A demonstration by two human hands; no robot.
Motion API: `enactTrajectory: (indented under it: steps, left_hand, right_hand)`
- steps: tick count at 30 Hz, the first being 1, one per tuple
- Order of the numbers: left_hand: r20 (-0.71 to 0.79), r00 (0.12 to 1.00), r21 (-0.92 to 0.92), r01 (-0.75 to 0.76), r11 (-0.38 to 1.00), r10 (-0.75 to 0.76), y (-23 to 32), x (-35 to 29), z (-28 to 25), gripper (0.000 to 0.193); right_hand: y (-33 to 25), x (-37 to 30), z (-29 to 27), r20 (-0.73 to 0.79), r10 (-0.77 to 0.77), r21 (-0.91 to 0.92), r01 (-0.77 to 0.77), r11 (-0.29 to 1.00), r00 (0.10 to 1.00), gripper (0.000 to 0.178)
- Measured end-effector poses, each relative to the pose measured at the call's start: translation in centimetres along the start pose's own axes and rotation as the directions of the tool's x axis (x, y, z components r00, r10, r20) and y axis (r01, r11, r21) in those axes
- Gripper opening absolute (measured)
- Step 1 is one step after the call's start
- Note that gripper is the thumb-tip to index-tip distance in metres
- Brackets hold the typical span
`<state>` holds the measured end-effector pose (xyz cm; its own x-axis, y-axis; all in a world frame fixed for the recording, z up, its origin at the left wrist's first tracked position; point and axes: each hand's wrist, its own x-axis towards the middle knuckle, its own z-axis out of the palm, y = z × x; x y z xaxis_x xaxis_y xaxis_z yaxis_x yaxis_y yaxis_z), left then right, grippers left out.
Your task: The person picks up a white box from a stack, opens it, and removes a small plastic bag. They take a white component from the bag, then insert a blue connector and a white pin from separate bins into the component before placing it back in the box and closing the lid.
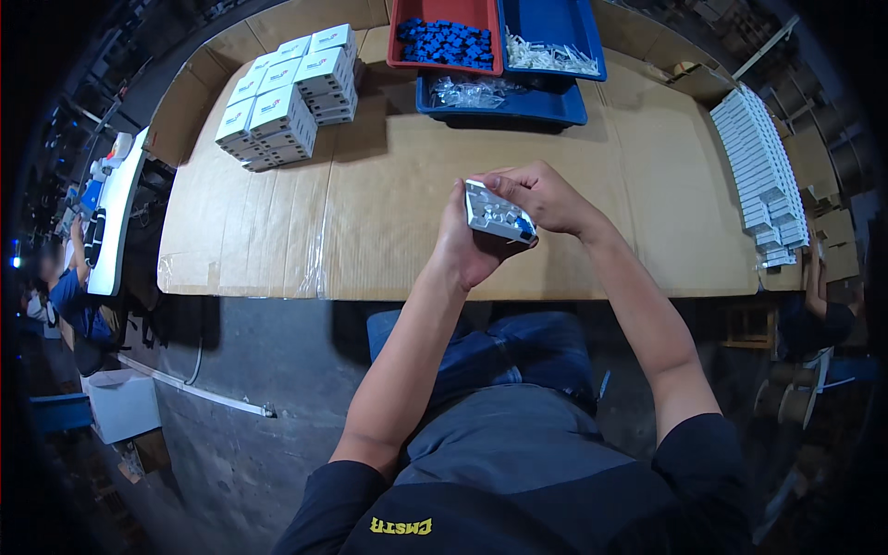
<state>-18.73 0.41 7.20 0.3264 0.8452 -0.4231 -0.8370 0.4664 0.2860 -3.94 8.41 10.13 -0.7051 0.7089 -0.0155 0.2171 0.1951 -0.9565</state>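
A small white plastic housing (pixel 497 215) with pale parts inside and a blue piece at its near right corner is held above the near part of the table. My left hand (pixel 460 248) is closed round its left side and underside. Over its upper right edge, my right hand (pixel 541 196) presses with the thumb, its fingers curled behind. Farther off stand a red bin (pixel 396 57) of small blue parts and a blue bin (pixel 592 67) of thin white pieces. Beneath them, another blue bin (pixel 536 113) holds clear plastic bags or pieces that I cannot make out exactly.
Stacked white boxes (pixel 277 109) stand at the far left of the cardboard-covered table (pixel 370 231). A long stack of white housings (pixel 760 176) lines the right edge. Cardboard walls (pixel 190 106) rise at the back. Other people (pixel 74 301) sit at left and right.
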Motion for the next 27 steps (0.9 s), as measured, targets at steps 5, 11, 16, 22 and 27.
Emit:
enactTrajectory:
  steps: [5,11,16,22,27]
  left_hand:
    - [0.063,0.998,0.068,0.022,0.997,-0.026,-1.0,-0.3,-0.6,0.078]
    - [0.071,0.997,0.091,-0.007,0.996,0.001,-2.6,-1.4,-0.7,0.080]
    - [0.052,0.997,0.077,-0.054,0.996,0.050,-3.6,-3.0,0.9,0.072]
    - [0.076,0.994,0.171,-0.090,0.981,0.077,-5.1,-5.3,2.5,0.068]
    - [0.141,0.981,0.253,-0.166,0.953,0.134,-5.8,-6.4,2.9,0.072]
  right_hand:
    - [-0.8,-1.9,0.5,0.023,-0.016,-0.092,0.018,0.996,1.000,0.049]
    - [-0.4,-3.6,1.1,-0.005,0.038,-0.104,-0.038,0.994,0.999,0.051]
    - [-0.6,-4.8,0.4,0.035,0.091,-0.117,-0.086,0.989,0.995,0.054]
    - [-2.4,-7.9,0.6,-0.020,0.031,-0.178,-0.034,0.983,0.999,0.057]
    - [-3.3,-9.5,2.2,-0.064,-0.080,-0.109,0.073,0.991,0.995,0.060]
